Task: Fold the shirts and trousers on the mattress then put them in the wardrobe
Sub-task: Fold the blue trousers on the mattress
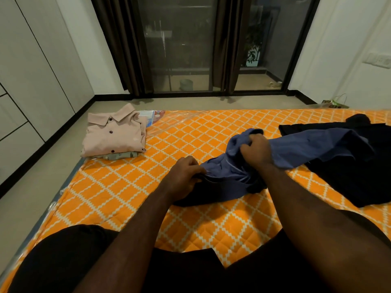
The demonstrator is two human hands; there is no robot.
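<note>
A crumpled blue garment lies across the middle of the orange patterned mattress. My left hand grips its near bunched end. My right hand grips a raised fold of the same cloth further back. A dark navy garment is spread out at the right, partly under the blue one. At the mattress's far left corner sits a folded pink shirt on top of another folded, pale patterned piece.
White wardrobe doors line the left wall, across a strip of bare floor. Dark curtains and a glass sliding door stand beyond the mattress. My legs in black cloth fill the near edge.
</note>
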